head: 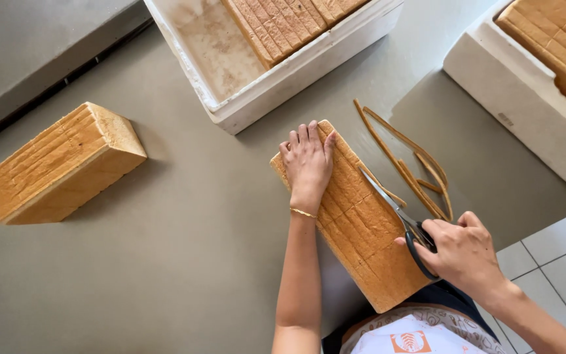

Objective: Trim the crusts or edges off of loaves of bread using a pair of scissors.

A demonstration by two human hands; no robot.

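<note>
The right hand (463,252) has its grip closed through the handles of the scissors (401,223), whose blades lie along the right edge of the long bread loaf (361,226). The left hand (307,164) lies flat on the loaf's far end, fingers together, pressing down. The loaf rests on the grey desk (185,249). Thin crust strips (407,164) lie just beside it. Another loaf (60,164) sits well apart on the left, with lots of open desk between. Two white foam boxes (276,85) of bread stand at the far edge.

Thin gold bracelet (303,212), white printed apron (414,335)
</note>
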